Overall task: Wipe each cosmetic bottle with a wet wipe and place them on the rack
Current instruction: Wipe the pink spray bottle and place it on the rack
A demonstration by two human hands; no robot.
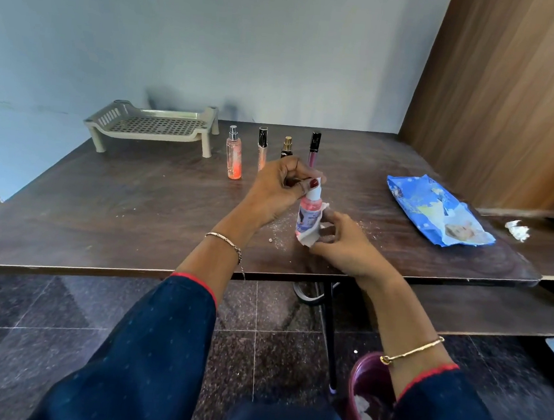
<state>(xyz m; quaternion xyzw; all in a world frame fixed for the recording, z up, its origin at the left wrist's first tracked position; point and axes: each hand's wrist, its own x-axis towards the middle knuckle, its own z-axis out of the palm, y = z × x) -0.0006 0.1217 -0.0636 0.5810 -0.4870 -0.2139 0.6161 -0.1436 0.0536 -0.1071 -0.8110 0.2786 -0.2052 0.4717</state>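
Your left hand (281,185) is pinching the bottle (308,209) by its cap over the worktop (135,204); your right hand (341,244) is clasping the wipe (310,238) round its base. Try turning the bottle while sliding the wipe upward.

Soft even daylight, wide-angle edge distortion.
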